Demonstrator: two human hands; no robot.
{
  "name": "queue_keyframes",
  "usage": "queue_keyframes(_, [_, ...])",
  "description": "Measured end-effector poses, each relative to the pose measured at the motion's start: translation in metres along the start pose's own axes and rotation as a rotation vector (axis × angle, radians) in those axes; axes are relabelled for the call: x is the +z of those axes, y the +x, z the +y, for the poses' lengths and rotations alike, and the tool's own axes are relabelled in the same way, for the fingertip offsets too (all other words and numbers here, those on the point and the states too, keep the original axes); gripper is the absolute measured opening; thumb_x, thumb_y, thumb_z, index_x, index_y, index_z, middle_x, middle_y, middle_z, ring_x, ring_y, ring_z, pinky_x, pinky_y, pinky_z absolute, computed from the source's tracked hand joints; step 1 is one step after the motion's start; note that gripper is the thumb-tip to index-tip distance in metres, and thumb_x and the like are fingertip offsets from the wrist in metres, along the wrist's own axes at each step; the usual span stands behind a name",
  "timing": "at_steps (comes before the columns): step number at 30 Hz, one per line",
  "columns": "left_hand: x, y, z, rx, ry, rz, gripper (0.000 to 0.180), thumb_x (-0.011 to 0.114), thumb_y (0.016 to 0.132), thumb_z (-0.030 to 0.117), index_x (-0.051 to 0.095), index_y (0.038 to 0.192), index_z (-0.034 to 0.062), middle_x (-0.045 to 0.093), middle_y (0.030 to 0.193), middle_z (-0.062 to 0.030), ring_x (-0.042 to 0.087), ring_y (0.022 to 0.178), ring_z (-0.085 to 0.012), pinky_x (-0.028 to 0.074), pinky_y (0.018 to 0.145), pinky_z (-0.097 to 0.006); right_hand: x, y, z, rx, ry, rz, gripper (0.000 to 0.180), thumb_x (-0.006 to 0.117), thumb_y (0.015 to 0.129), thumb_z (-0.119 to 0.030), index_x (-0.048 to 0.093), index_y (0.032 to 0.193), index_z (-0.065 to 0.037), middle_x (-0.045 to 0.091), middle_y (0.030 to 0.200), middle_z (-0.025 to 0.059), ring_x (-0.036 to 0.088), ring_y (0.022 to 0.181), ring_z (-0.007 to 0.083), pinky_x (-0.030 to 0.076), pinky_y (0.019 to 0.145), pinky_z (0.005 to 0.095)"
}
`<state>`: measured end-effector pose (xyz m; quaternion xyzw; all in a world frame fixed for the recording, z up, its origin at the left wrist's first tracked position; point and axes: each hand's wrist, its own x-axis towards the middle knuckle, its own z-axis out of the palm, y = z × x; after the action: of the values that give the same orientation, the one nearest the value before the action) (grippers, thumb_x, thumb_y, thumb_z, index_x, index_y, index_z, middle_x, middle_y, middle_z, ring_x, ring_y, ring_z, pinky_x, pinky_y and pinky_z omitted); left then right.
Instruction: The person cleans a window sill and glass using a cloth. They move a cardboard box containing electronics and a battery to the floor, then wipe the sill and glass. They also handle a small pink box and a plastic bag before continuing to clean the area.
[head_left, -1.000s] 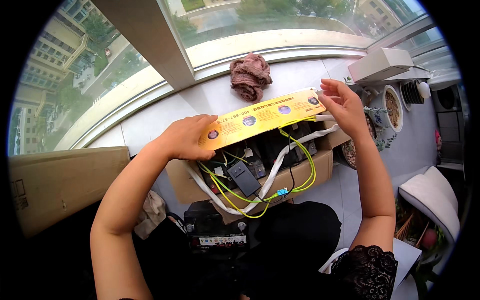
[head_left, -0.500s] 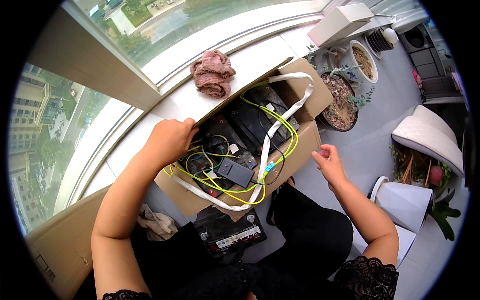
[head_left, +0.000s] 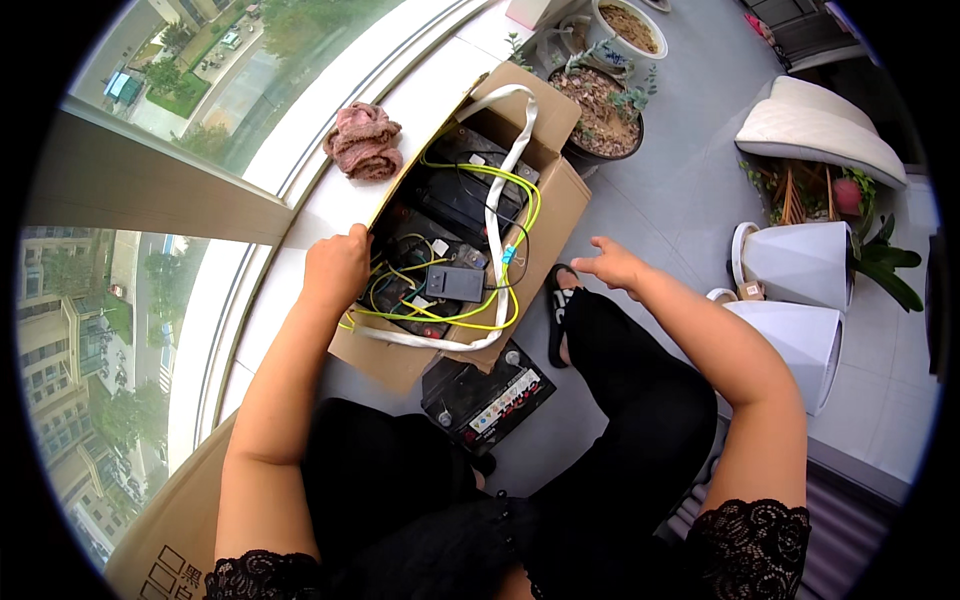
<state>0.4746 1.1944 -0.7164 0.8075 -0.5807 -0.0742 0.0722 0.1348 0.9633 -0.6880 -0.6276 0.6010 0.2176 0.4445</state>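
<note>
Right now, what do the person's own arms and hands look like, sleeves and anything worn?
Both forearms are bare. Each upper arm ends in a short black lace sleeve with a scalloped edge, the left lace sleeve and the right lace sleeve. The left hand and right hand wear no gloves; no ring, watch or bracelet shows.

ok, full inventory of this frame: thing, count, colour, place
cardboard box: 1, brown, open, against the window ledge
batteries in box: several, black, exact count unclear
wires: bundle, yellow-green, over the batteries
strap: 1, white, looped across the box
small module: 1, dark grey, on the wires
loose battery: 1, black, floor in front of the box
cloth: 1, pink-brown, crumpled on the ledge
planters with soil: 2, far right of the box
white pots: 2, on their sides, right
cushion: 1, white, upper right
second carton: 1, brown, lower left
left hand: on the box's left edge
right hand: open, right of the box, holding nothing
</note>
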Motion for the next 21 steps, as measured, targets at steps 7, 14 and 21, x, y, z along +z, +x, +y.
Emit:
queue_keyframes(7, [0.001,0.000,0.012,-0.063,0.060,-0.012,0.023,0.052,0.095,0.023,0.055,0.085,0.0030,0.064,0.066,-0.0207,0.064,0.062,-0.0392,0.051,0.059,-0.049,0.079,-0.024,0.011,-0.263,-0.622,-0.338,0.062,0.069,0.080,-0.046,0.061,0.123,-0.002,0.061,0.124,0.0203,0.058,0.116,0.0342,0.047,0.098,0.0392])
queue_keyframes(14, [-0.017,-0.005,0.019,-0.215,0.050,-0.107,0.031,0.053,0.095,0.034,0.060,0.101,0.0037,0.067,0.080,-0.0208,0.065,0.076,-0.0395,0.050,0.065,-0.050,0.134,0.006,0.042,-0.380,-0.816,-0.635,0.078,0.071,0.080,-0.035,0.040,0.142,0.001,0.049,0.139,0.0231,0.048,0.128,0.0344,0.040,0.106,0.0381])
queue_keyframes(21, [-0.028,-0.089,0.081,-0.270,-0.132,0.461,0.039,0.066,0.089,0.018,0.055,0.123,0.0047,0.061,0.121,-0.0190,0.059,0.108,-0.0364,0.047,0.091,-0.042,0.123,-0.007,0.047,-0.295,-0.173,-0.758,0.090,0.074,0.074,-0.015,0.025,0.148,0.001,0.046,0.140,0.0227,0.046,0.130,0.0310,0.036,0.108,0.0343])
